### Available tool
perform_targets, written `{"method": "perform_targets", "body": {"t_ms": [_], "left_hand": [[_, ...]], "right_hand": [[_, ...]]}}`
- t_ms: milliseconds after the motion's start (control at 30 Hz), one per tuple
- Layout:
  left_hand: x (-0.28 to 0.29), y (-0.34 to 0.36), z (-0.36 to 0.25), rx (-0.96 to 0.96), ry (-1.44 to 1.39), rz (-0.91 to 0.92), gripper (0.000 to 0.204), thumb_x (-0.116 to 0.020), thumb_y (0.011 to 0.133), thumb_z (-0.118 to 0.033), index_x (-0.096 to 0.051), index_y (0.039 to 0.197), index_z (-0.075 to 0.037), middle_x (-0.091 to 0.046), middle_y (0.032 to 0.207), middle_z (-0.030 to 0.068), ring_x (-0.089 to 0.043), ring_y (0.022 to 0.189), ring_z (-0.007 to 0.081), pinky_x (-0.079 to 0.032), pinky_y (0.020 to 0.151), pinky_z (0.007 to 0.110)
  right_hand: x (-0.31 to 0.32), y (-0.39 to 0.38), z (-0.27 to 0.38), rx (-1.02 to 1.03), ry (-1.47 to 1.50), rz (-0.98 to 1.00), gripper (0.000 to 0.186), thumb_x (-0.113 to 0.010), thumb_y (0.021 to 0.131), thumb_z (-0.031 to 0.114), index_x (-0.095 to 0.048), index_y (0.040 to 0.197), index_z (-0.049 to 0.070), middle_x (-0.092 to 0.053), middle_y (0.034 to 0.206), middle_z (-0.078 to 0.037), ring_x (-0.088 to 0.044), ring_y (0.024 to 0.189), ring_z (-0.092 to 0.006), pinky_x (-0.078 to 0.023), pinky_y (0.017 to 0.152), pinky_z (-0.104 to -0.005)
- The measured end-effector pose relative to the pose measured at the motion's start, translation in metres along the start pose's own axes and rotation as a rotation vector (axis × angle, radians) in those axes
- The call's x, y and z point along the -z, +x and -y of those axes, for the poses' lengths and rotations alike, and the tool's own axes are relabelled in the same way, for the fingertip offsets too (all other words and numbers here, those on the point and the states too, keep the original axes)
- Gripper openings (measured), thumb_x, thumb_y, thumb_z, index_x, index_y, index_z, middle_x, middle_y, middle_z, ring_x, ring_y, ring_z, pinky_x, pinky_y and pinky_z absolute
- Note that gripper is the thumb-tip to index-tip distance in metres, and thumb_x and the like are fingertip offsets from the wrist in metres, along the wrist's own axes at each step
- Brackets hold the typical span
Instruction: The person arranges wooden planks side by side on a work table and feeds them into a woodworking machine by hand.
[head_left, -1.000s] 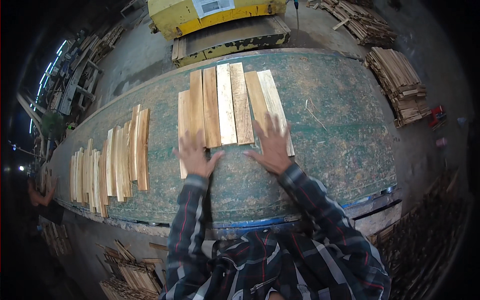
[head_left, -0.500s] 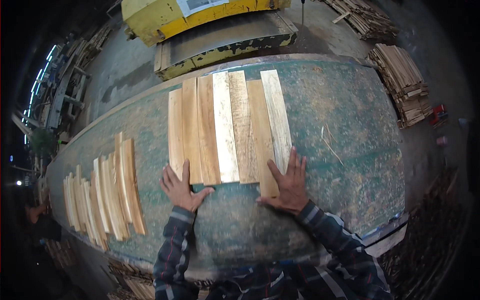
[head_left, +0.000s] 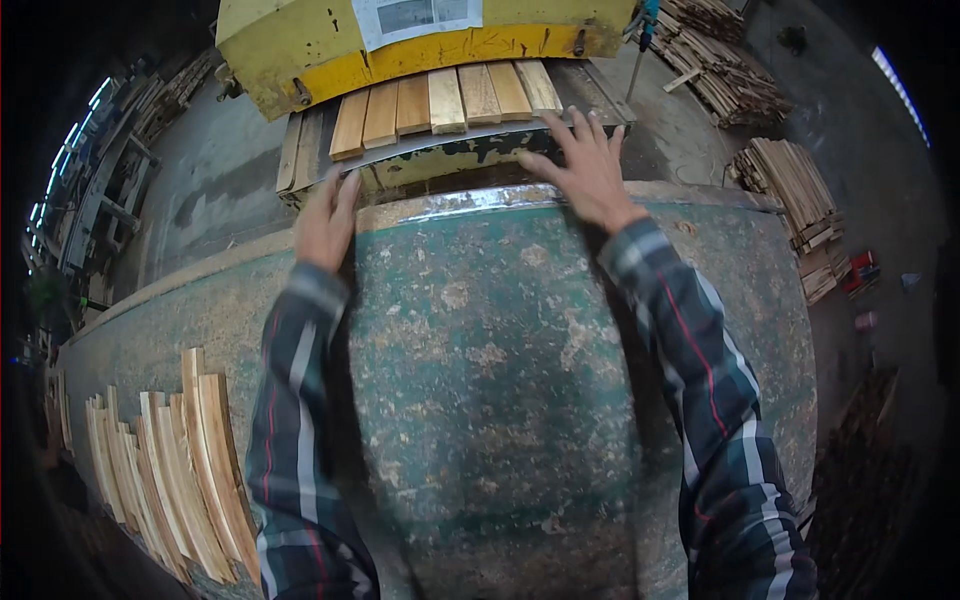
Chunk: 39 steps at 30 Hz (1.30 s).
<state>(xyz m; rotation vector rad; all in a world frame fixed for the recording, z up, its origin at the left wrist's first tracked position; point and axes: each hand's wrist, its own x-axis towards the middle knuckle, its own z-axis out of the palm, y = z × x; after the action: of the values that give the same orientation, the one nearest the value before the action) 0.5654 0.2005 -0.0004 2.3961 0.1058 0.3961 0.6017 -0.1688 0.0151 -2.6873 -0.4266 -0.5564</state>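
Several wooden boards (head_left: 445,100) lie side by side on the metal bed of the yellow machine (head_left: 430,50), their far ends hidden under its front. My left hand (head_left: 325,220) is just short of the left end of the row, fingers pointing forward and somewhat apart, holding nothing. My right hand (head_left: 590,170) reaches to the right end of the row with fingers spread, empty; whether its fingertips touch the last board is unclear. Under both forearms is the worn green worktable (head_left: 480,340).
More boards (head_left: 170,460) lie loosely side by side on the table's left. Stacks of slats (head_left: 720,60) and bundles (head_left: 780,190) stand on the floor at right, near a red object (head_left: 862,270). A co-worker (head_left: 50,440) shows dimly at far left. Benches line the left background.
The row of boards has moved forward off the green table onto the machine's bed, partly under it. Both my hands and arms have reached forward after it to the table's far edge.
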Motion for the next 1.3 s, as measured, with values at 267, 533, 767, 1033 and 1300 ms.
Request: {"method": "perform_targets", "body": {"t_ms": [267, 533, 767, 1033, 1300], "left_hand": [[0.178, -0.404, -0.032, 0.133, 0.126, 0.221, 0.024, -0.069, 0.095, -0.023, -0.079, 0.113, -0.011, -0.077, 0.113, 0.0093, -0.067, 0.102, 0.0278, -0.04, 0.097, 0.043], [0.322, -0.554, 0.075, 0.506, 0.813, -0.195, 0.069, -0.058, 0.1, -0.05, -0.04, 0.161, -0.023, -0.033, 0.167, 0.0188, -0.03, 0.154, 0.0408, -0.026, 0.119, 0.062], [0.446, -0.537, 0.237, 0.875, 0.765, -0.325, 0.08, -0.036, 0.103, -0.067, -0.021, 0.167, -0.021, -0.018, 0.173, 0.017, -0.016, 0.16, 0.0369, -0.014, 0.124, 0.062], [0.444, -0.469, 0.377, 1.224, 0.644, -0.266, 0.084, -0.024, 0.103, -0.071, -0.01, 0.169, -0.021, -0.01, 0.175, 0.0162, -0.009, 0.16, 0.0385, -0.004, 0.126, 0.062], [0.464, -0.447, 0.37, 1.03, 0.679, -0.316, 0.09, -0.028, 0.1, -0.077, -0.043, 0.157, -0.008, -0.04, 0.161, 0.0209, -0.036, 0.148, 0.0413, -0.022, 0.12, 0.059]], "right_hand": [[0.131, -0.278, 0.06, -0.019, 0.474, 0.102, 0.04, -0.073, 0.094, 0.021, -0.055, 0.062, 0.003, -0.053, 0.066, -0.011, -0.051, 0.063, -0.0275, -0.04, 0.069, -0.0463], [0.187, -0.445, 0.163, -0.406, 0.734, 0.034, 0.04, -0.07, 0.096, 0.008, -0.046, 0.064, 0.002, -0.04, 0.058, -0.007, -0.034, 0.055, -0.016, -0.029, 0.053, -0.0353], [0.158, -0.486, 0.256, -0.45, 0.916, 0.217, 0.037, -0.069, 0.096, 0.004, -0.048, 0.066, 0.002, -0.049, 0.065, -0.005, -0.042, 0.06, -0.0152, -0.033, 0.056, -0.0342], [0.095, -0.416, 0.409, -0.275, 0.792, 0.358, 0.034, -0.073, 0.092, 0.004, -0.052, 0.068, -0.002, -0.067, 0.097, -0.015, -0.059, 0.086, -0.0225, -0.045, 0.074, -0.0349], [-0.016, -0.342, 0.564, 0.003, 0.701, 0.353, 0.066, -0.069, 0.097, 0.035, -0.045, 0.147, 0.0, -0.038, 0.154, -0.033, -0.036, 0.143, -0.048, -0.022, 0.121, -0.059]]}}
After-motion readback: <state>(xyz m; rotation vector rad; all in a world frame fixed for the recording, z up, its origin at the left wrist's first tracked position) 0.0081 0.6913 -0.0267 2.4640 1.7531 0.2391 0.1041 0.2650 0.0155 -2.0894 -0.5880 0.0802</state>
